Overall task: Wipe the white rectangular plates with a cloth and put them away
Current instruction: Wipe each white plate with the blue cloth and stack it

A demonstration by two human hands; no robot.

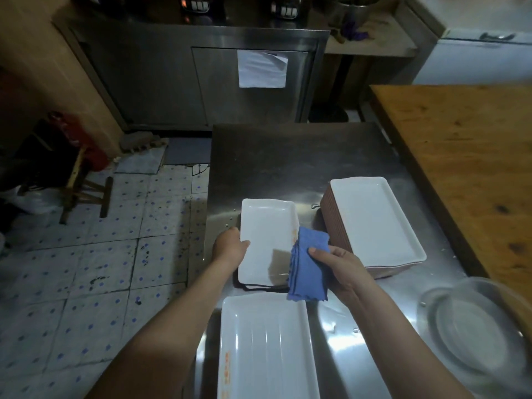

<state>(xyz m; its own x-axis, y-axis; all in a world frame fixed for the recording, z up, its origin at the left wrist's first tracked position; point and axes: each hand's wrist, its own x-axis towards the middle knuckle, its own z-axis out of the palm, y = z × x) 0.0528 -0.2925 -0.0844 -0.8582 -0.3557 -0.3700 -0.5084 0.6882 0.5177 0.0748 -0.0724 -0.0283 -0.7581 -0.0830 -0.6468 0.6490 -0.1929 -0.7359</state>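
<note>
My left hand (230, 245) grips the left edge of a white rectangular plate (266, 237), held over a low stack of dark-rimmed plates on the steel table (288, 156). My right hand (339, 266) holds a folded blue cloth (309, 266) against the plate's right edge. A tall stack of white plates with brown undersides (374, 220) stands to the right. Another white ribbed plate (264, 347) lies near the table's front edge.
A clear glass bowl (475, 326) sits at the table's right front. A wooden table (460, 145) adjoins on the right. Left of the steel table is tiled floor with a wooden stool (83, 185). A steel cabinet (201, 76) stands behind.
</note>
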